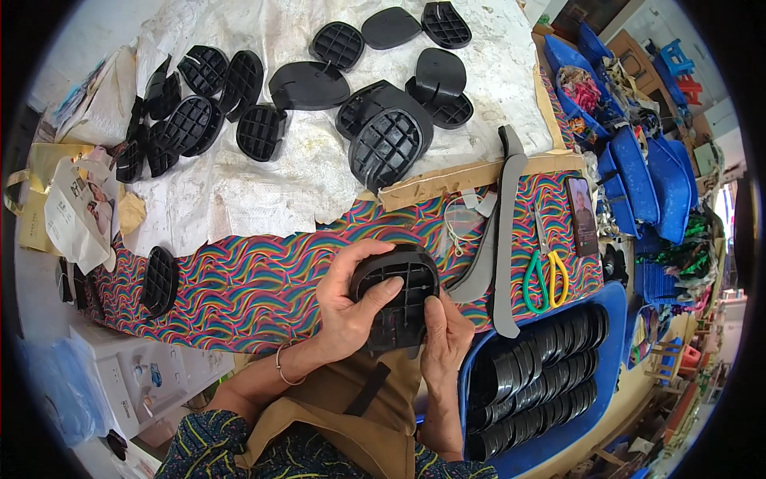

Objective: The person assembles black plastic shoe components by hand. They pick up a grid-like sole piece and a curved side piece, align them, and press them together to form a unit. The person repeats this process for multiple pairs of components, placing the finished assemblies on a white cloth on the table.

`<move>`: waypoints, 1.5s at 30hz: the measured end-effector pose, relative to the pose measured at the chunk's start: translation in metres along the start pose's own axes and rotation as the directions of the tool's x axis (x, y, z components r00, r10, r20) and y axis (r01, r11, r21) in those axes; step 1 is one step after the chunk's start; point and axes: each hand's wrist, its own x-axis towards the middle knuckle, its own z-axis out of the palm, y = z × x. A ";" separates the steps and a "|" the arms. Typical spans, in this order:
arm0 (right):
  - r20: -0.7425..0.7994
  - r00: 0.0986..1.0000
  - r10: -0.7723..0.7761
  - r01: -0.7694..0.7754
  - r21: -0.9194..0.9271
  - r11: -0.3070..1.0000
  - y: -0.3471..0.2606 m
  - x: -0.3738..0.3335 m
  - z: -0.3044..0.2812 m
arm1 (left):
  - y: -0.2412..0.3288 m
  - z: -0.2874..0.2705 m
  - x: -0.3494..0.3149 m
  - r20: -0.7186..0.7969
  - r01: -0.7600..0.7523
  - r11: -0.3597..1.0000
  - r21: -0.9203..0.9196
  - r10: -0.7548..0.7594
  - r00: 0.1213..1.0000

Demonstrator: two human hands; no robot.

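Note:
In front of my body I hold a black rounded plastic piece (399, 279) with a grid of ribs on the side facing me, shaped like a shoe heel. My left hand (351, 303) wraps round its left side, thumb on the ribs and fingers over the upper edge. My right hand (443, 327) grips the lower right edge, thumb in front and the other fingers hidden behind. Similar loose pieces lie on the white sheet beyond, such as a grid-faced piece (386, 148) and a smooth-faced piece (309, 85). One more piece (160, 281) rests on the patterned cloth at left.
Right of my hands lie long grey-black curved strips (504, 239), green-and-yellow-handled scissors (546, 275) and a phone (582, 215). A blue bin (613, 319) at lower right holds rows of black pieces. Further right are blue baskets (666, 188). A paper bag (78, 207) stands at left.

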 end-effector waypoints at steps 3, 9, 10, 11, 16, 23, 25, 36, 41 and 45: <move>-0.014 0.995 -0.097 0.098 0.145 0.985 0.000 0.015 -0.001 | 0.002 -0.002 0.003 0.058 0.043 0.998 -0.035 -0.041 0.997; 0.075 0.961 -0.265 0.267 -0.485 0.833 0.005 0.013 -0.005 | 0.005 -0.005 0.002 0.116 0.050 0.997 0.055 -0.056 0.992; 0.058 0.974 -0.221 0.225 -0.420 0.879 0.006 0.012 -0.006 | 0.005 -0.006 0.004 0.130 0.071 0.996 0.053 -0.078 0.988; 0.043 0.983 -0.176 0.180 -0.352 0.919 0.007 0.011 -0.006 | 0.006 -0.007 0.006 0.145 0.093 0.994 0.052 -0.099 0.984; -0.047 0.971 -0.235 0.219 -0.226 0.949 -0.002 0.020 -0.001 | 0.011 -0.005 0.015 0.269 0.265 0.963 0.057 -0.270 0.925; -0.087 0.996 0.034 -0.012 0.247 0.969 0.019 0.013 -0.013 | 0.026 -0.012 0.022 0.546 0.630 0.732 -0.259 -0.427 0.721; -0.048 0.998 0.040 -0.026 0.262 0.965 0.015 0.010 -0.016 | 0.022 -0.018 0.024 0.531 0.726 0.666 -0.172 -0.558 0.638; -0.430 0.894 -0.127 0.156 0.033 0.987 0.010 0.021 -0.012 | -0.004 -0.006 -0.003 0.456 0.695 0.469 -0.544 -0.530 0.715; -0.395 0.913 -0.103 0.178 0.157 0.971 0.013 0.020 -0.017 | -0.001 -0.003 -0.002 0.396 0.537 0.758 -0.369 -0.395 0.829; -0.399 0.910 -0.114 0.165 0.094 0.982 0.014 0.019 -0.016 | 0.004 -0.001 -0.016 0.382 0.487 0.873 -0.002 -0.450 0.807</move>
